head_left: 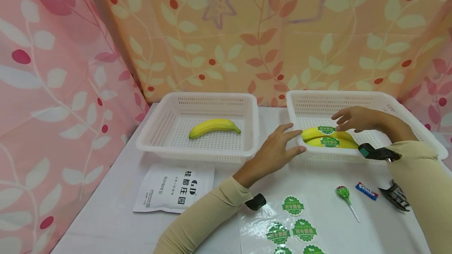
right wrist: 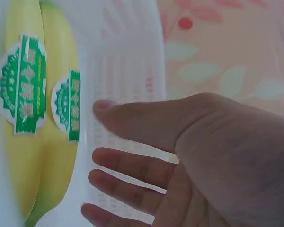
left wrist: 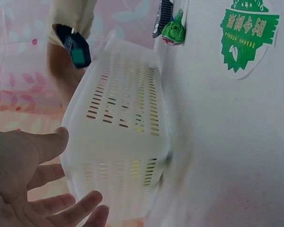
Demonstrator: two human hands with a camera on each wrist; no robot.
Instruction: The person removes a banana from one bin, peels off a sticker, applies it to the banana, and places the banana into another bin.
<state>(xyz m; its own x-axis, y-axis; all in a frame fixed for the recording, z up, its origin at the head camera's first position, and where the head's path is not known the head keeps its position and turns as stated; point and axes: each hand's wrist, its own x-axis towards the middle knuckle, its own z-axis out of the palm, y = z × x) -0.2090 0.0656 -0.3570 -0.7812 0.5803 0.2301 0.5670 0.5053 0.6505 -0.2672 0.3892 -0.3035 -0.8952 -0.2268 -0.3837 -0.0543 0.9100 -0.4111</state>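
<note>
Right basket (head_left: 406, 107): holds two stickered bananas (head_left: 330, 137) side by side near its front-left corner. Right hand (head_left: 353, 118) hovers above them, fingers released, grasping nothing. Left hand (head_left: 273, 153), fingers spread, touches the basket's front-left corner on the surface (head_left: 116, 214).

Both arms wear long, close-fitting beige sleeves that end at the wrists. A small black camera unit (head_left: 375, 153) is strapped under the right wrist, another black unit (head_left: 256, 202) under the left; both hands are bare.
</note>
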